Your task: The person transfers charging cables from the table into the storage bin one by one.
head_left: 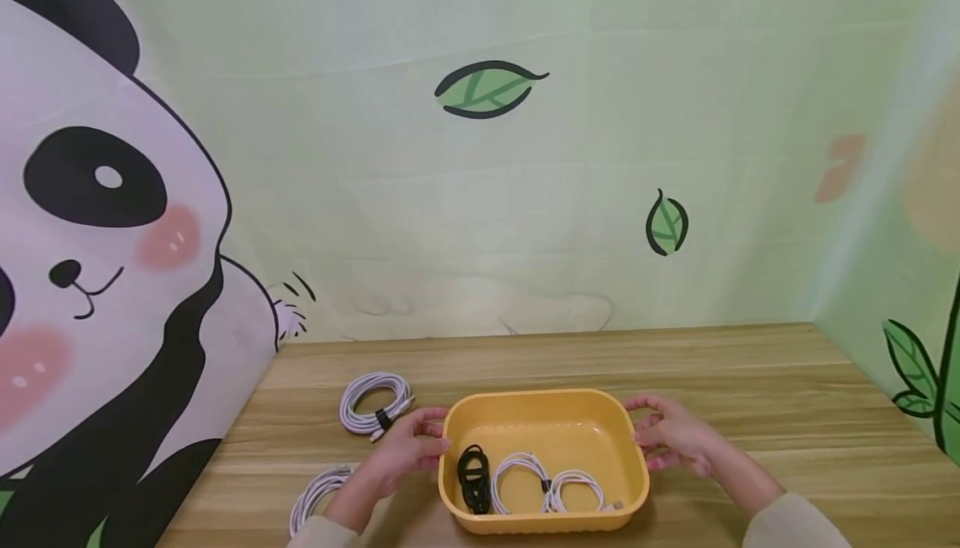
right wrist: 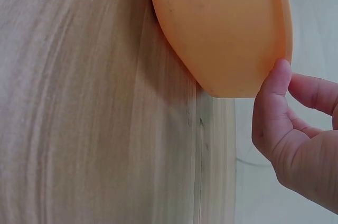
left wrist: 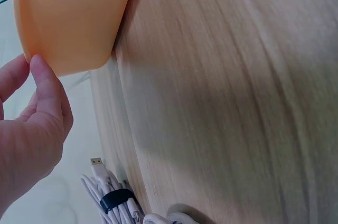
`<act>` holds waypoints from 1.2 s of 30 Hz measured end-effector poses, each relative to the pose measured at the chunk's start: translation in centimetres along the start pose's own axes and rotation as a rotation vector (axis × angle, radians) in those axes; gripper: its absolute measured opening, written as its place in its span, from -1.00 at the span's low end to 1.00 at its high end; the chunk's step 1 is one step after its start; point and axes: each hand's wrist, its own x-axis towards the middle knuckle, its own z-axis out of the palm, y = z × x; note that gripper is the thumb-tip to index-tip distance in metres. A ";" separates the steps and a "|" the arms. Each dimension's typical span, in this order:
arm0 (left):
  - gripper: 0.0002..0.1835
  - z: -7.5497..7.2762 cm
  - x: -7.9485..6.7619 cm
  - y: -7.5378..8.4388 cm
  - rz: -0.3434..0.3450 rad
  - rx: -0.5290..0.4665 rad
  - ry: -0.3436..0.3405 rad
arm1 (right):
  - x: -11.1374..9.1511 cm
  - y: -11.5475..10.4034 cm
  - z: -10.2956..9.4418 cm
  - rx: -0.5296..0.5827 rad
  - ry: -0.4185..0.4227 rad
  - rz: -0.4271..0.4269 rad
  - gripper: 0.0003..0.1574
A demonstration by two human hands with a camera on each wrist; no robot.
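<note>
A yellow plastic bin (head_left: 543,523) with rounded corners sits at the front middle of the wooden table. Inside it, a bundled black cable (head_left: 473,481) lies at the left. Beside that are a coiled white cable (head_left: 517,460) with a black tie and a smaller white coil (head_left: 577,477). My left hand (head_left: 405,452) pinches the bin's left rim between thumb and fingers. On the opposite side my right hand (head_left: 675,435) grips the right rim the same way. Both wrist views show the thumb (right wrist: 277,78) against the bin's outer wall.
Left of the bin, a coiled white cable (head_left: 367,402) with a black strap lies behind my left hand. Another white coil (head_left: 315,494) is partly covered by my left forearm. A printed backdrop (head_left: 540,198) with a panda and leaves stands along the table's back edge.
</note>
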 end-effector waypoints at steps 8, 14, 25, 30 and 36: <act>-0.46 -0.1 0.1 0.2 -0.018 0.007 0.004 | 0.1 0.1 0.0 -0.008 0.005 0.000 -0.24; -0.46 -0.1 0.2 0.3 -0.030 0.028 0.038 | 0.1 0.1 0.0 -0.015 0.002 -0.003 -0.23; -0.46 -0.9 0.3 0.6 -0.017 0.057 0.077 | 0.1 0.0 -0.1 -0.011 -0.015 -0.005 -0.22; -0.47 -1.2 0.3 0.6 -0.020 0.056 0.103 | 0.0 0.0 -0.1 0.001 -0.025 -0.005 -0.21; -0.45 -1.9 0.3 0.8 -0.018 0.073 0.122 | 0.0 -0.1 0.0 0.000 -0.021 -0.004 -0.22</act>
